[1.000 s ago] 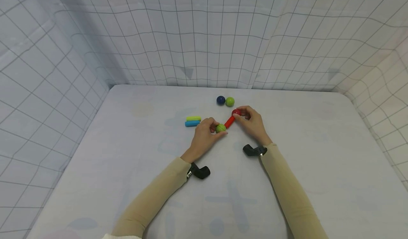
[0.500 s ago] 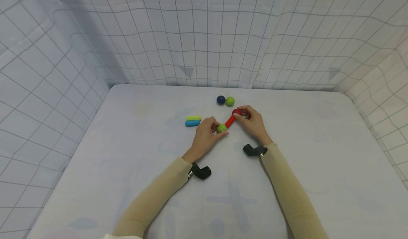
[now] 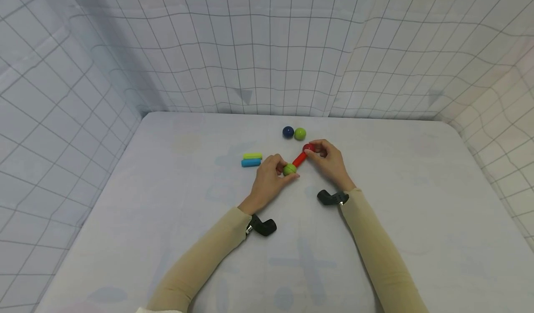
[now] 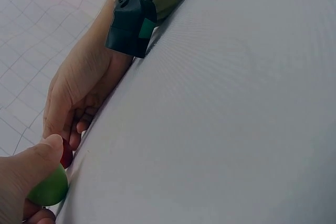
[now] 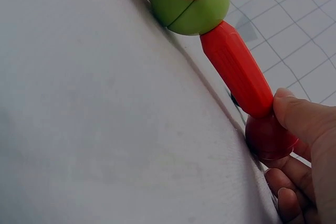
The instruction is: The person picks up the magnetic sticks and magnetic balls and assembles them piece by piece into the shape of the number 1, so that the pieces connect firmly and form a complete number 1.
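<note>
Between my hands lies a red stick (image 5: 237, 69), its two ends against a green ball (image 5: 191, 11) and a red ball (image 5: 269, 137). My left hand (image 3: 268, 178) pinches the green ball between thumb and fingers; a dark seam runs across that ball in the right wrist view. At the other end, my right hand (image 3: 330, 163) grips the red ball, with the thumb by the place where ball and stick meet. In the left wrist view the green ball partly covers the red one, and the stick cannot be seen there.
Behind the hands, a dark blue ball (image 3: 288, 132) and a second green ball (image 3: 300, 134) sit side by side. A yellow-green stick (image 3: 252, 156) and a blue stick (image 3: 251, 162) lie left of my left hand. A white gridded curtain (image 3: 258, 48) borders the white table (image 3: 167, 201).
The left hand has shifted very slightly right with the green ball. Otherwise both hands keep their hold, and the loose balls and sticks stay where they were.
</note>
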`<action>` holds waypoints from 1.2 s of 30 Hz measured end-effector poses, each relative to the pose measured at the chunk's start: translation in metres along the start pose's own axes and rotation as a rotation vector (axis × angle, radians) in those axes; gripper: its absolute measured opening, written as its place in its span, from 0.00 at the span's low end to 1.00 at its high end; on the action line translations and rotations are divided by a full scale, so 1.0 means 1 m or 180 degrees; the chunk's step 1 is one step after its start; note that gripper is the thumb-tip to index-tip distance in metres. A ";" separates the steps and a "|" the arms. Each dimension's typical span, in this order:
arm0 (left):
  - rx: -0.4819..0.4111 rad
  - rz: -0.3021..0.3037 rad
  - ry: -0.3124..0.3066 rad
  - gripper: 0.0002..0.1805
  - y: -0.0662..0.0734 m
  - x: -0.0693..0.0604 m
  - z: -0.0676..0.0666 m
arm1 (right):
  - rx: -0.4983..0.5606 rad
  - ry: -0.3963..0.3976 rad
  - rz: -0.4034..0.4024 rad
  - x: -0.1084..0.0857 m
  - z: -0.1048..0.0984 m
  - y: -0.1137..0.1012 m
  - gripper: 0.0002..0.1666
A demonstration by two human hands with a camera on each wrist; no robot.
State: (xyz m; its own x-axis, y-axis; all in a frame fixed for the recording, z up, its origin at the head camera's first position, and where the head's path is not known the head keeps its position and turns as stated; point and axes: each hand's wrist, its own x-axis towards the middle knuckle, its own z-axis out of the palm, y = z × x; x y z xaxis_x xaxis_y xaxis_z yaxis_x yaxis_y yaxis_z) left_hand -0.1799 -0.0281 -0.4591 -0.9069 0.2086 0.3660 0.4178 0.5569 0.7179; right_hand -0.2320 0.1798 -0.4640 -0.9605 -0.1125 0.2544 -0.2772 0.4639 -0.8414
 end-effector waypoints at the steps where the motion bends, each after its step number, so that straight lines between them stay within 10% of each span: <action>1: -0.0006 0.0001 0.0000 0.20 0.000 0.000 0.000 | -0.0005 -0.0002 -0.0002 0.000 0.000 0.000 0.22; 36: -0.0160 0.0081 -0.0126 0.18 -0.001 -0.001 0.001 | 0.0045 0.0089 0.0020 0.000 0.001 0.000 0.22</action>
State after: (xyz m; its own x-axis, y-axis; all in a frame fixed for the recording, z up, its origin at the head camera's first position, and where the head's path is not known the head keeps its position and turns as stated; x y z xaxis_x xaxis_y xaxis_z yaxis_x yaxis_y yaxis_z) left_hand -0.1801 -0.0284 -0.4607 -0.8971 0.2542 0.3615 0.4419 0.5101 0.7379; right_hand -0.2323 0.1791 -0.4647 -0.9613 -0.0849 0.2622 -0.2717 0.4519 -0.8497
